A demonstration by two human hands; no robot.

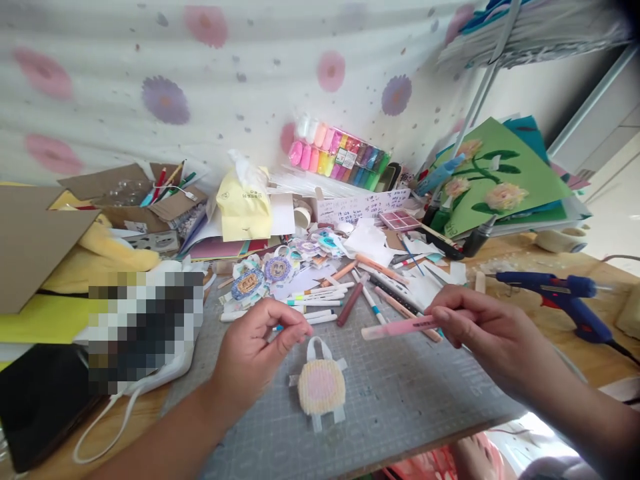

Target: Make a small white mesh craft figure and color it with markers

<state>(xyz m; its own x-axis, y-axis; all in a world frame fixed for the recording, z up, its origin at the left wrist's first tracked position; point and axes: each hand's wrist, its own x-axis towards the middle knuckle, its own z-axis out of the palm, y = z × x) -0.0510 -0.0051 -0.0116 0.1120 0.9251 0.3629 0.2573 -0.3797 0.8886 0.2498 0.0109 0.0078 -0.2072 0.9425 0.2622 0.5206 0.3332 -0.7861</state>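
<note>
My right hand (465, 320) is closed around a pink marker (407, 326), which points left above the mat with a pale translucent end. My left hand (263, 343) is pinched closed, thumb against forefinger. Whatever is between those fingertips, if anything, is too small to make out. Just below the left fingertips lies a small bag-shaped paper cutout (321, 387) with a yellow rim, a pink middle, a white loop at the top and pale tabs around it. It rests on the grey cutting mat (400, 407).
Several markers (320, 303) and flower-shaped paper cutouts (278, 267) lie behind the hands. A blue glue gun (555, 290) is at the right. A white cable (107, 433) and black tablet-like object (40, 400) are left. Packs of coloured clay (340, 157) stand at the back.
</note>
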